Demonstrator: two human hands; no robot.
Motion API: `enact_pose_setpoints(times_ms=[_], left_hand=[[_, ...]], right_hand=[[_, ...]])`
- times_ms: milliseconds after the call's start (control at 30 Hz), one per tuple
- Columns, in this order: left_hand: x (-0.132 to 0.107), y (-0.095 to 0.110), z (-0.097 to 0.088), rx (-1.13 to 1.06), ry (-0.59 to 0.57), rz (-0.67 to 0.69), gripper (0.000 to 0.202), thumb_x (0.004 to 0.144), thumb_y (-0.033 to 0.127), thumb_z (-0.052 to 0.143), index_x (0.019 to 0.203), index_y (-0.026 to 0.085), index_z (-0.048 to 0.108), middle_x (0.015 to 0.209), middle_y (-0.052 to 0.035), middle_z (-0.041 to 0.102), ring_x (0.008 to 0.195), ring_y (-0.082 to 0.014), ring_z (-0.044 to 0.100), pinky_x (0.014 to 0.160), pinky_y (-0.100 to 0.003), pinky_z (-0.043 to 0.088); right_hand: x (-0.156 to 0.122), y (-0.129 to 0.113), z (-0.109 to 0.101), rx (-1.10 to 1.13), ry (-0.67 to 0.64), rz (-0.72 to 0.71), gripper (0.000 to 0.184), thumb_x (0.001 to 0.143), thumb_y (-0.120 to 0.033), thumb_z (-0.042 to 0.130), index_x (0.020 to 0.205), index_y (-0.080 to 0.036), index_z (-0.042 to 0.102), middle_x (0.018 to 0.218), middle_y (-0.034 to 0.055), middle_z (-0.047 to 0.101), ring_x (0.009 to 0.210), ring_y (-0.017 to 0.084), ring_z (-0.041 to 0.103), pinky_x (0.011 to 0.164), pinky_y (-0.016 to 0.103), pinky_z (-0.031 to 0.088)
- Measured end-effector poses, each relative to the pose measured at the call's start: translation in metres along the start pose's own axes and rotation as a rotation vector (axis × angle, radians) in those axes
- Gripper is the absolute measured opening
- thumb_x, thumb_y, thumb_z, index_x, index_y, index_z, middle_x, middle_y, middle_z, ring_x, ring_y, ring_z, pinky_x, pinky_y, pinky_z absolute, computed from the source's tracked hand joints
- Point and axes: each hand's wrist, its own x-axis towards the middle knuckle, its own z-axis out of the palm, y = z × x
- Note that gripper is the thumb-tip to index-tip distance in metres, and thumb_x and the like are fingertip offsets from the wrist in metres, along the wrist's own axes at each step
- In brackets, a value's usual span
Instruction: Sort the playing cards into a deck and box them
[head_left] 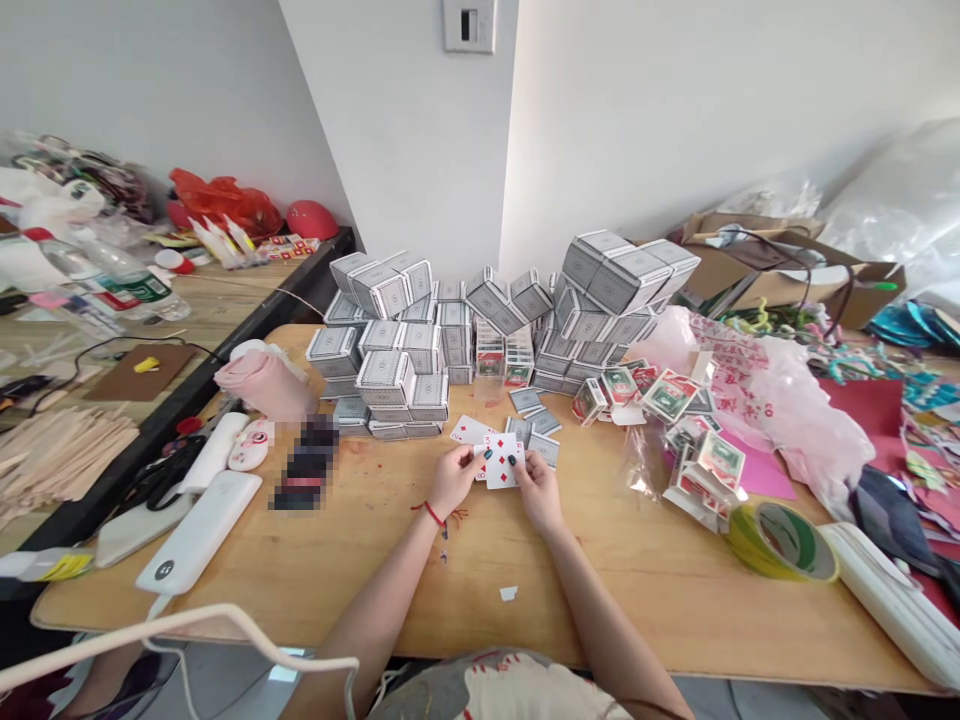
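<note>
Near the middle of the table, both my hands pinch playing cards (502, 464) with red diamonds facing me. My left hand (454, 482) grips them at their left edge, thumb on top, a red string round the wrist. At the right edge my right hand (541, 492) closes on the same cards. Just behind them lies another face-up diamond card (471, 430), partly under the held ones. Several grey-backed cards (540, 420) are spread face down behind my right hand. Beyond stand stacked blocks of grey-backed cards (397, 370), left and right.
Opened card boxes (709, 465) pile up at the right, beside a roll of yellow tape (782, 540) and a plastic bag (795, 400). On the left lie a white power bank (199, 530) with a cable, and a rolled pink cloth (266, 382). A paper scrap (508, 594) lies near the front edge.
</note>
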Motion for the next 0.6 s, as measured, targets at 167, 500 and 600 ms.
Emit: enact_pose_setpoints(times_ms=[167, 500, 600], left_hand=[[-0.001, 0.0046, 0.0008, -0.062, -0.002, -0.011, 0.03, 0.07, 0.042, 0.058, 0.063, 0.013, 0.053, 0.056, 0.0036, 0.044, 0.053, -0.0075, 0.036, 0.051, -0.02, 0.03], [-0.0016, 0.0043, -0.0008, -0.053, -0.026, -0.014, 0.032, 0.072, 0.045, 0.055, 0.066, 0.013, 0.055, 0.056, 0.0034, 0.043, 0.053, -0.0078, 0.036, 0.05, -0.02, 0.03], [-0.0016, 0.0044, -0.0011, -0.042, -0.023, -0.011, 0.033, 0.072, 0.045, 0.055, 0.067, 0.013, 0.056, 0.056, 0.0032, 0.044, 0.053, -0.0079, 0.036, 0.05, -0.02, 0.03]], right_hand=[[0.0, 0.0007, 0.0014, 0.043, -0.003, 0.007, 0.025, 0.074, -0.04, 0.058, 0.087, -0.02, 0.054, 0.078, 0.0031, 0.066, 0.069, 0.018, 0.062, 0.062, 0.029, 0.049], [0.0004, 0.002, 0.0016, 0.045, -0.012, 0.008, 0.023, 0.073, -0.037, 0.06, 0.087, -0.019, 0.055, 0.078, 0.0026, 0.067, 0.067, 0.017, 0.062, 0.061, 0.028, 0.049], [0.0011, 0.0041, 0.0013, 0.057, -0.014, 0.017, 0.023, 0.073, -0.037, 0.06, 0.087, -0.019, 0.055, 0.079, 0.0027, 0.067, 0.067, 0.017, 0.062, 0.06, 0.028, 0.049]])
